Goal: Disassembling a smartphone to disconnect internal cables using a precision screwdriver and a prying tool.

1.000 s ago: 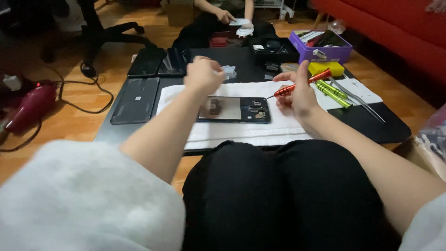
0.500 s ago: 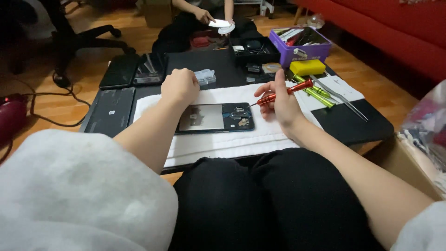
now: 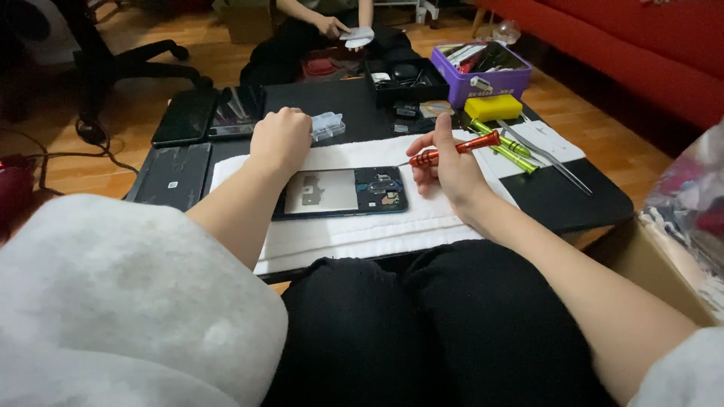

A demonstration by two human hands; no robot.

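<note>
Here, a wooden floor (image 3: 113, 105) is seen at the far left, where the base of an office chair (image 3: 136, 60) stands and a dark cable (image 3: 68, 154) trails toward a red object (image 3: 15, 188) cut off by the frame edge. A low black desk (image 3: 573, 203) is set on this floor. On its left part, flat dark phones and panels (image 3: 185, 117) are laid side by side. A white cloth (image 3: 362, 226) is spread over the middle of the desk, and an opened phone (image 3: 343, 192), its inner plate and circuit parts exposed, is laid flat on it. The left hand (image 3: 280, 139) is curled into a loose fist and is rested just behind the phone's left end; whether anything is held inside it cannot be told. A small clear plastic box (image 3: 328, 124) is placed just beside that hand. The right hand (image 3: 449, 169) is closed around a red screwdriver (image 3: 452, 151), whose tip is pointed left above the phone's right end. Further right, green screwdrivers (image 3: 501, 143), a yellow block (image 3: 492, 107) and metal tweezers (image 3: 547, 158) are laid out, with a black tray (image 3: 403, 83) and a purple box (image 3: 490, 71) of tools behind. Beyond the desk, another person's hands (image 3: 343, 30) are seen holding something pale. A red sofa (image 3: 618, 53) is set along the right.
</note>
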